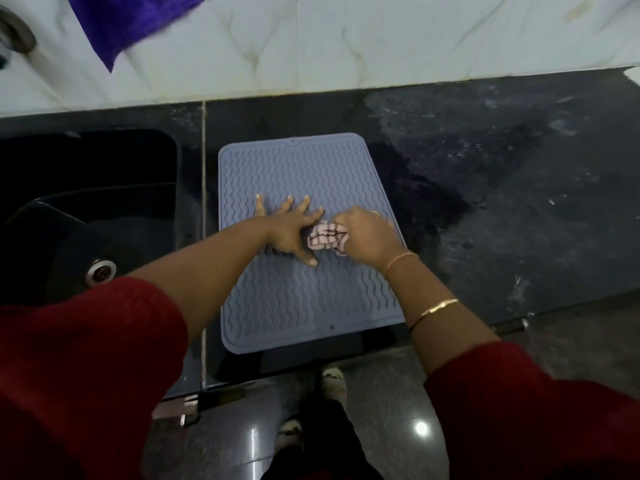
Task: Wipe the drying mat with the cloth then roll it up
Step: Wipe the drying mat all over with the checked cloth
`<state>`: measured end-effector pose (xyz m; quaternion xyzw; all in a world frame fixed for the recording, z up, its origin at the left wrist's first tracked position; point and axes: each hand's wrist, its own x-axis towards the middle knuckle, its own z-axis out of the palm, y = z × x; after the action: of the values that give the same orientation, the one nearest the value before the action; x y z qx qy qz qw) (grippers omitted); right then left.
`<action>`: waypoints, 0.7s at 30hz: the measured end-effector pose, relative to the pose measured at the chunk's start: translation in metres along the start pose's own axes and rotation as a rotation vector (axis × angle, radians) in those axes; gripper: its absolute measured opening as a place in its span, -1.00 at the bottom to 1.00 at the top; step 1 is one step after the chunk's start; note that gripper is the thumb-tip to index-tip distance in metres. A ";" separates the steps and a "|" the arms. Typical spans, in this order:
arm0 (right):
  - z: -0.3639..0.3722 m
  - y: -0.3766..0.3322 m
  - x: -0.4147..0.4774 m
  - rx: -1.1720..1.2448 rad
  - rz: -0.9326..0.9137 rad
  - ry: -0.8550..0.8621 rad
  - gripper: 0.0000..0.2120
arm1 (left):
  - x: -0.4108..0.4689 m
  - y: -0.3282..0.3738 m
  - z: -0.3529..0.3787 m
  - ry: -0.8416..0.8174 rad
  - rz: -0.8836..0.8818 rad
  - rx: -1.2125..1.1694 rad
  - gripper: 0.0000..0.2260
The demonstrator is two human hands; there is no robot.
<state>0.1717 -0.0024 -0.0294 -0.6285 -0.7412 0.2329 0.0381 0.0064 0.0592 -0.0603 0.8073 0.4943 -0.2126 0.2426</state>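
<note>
A grey-blue ribbed drying mat point(298, 168) lies flat on the dark stone counter, its near edge at the counter's front. My left hand point(289, 230) rests flat on the mat's middle with fingers spread. Just to its right, my right hand point(367, 235) is closed around a bunched pink checked cloth point(325, 239), pressing it on the mat near the right edge. The cloth touches my left hand's fingers.
A black sink point(86, 202) with a metal drain point(100, 271) sits left of the mat. A purple cloth point(128, 22) hangs on the white marbled wall behind. The counter point(502, 185) to the right looks wet and streaked. The floor and my feet show below.
</note>
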 end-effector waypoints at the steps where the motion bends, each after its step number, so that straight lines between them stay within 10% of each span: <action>1: 0.006 0.000 -0.007 -0.054 0.006 -0.027 -0.83 | 0.001 0.000 0.001 0.020 -0.009 0.026 -0.03; 9: 0.023 0.012 -0.095 -0.049 -0.044 -0.202 -0.65 | -0.002 0.005 -0.003 0.034 -0.051 0.050 -0.01; 14: 0.001 0.013 -0.084 0.134 0.000 -0.188 -0.91 | -0.012 0.034 -0.002 0.125 -0.046 0.296 -0.21; 21: 0.013 0.006 -0.078 0.031 0.026 -0.194 -0.86 | -0.020 0.031 0.017 0.012 -0.054 0.013 -0.14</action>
<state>0.1891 -0.0794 -0.0249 -0.6117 -0.7296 0.3047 -0.0273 0.0239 0.0232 -0.0569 0.7963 0.5161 -0.2175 0.2288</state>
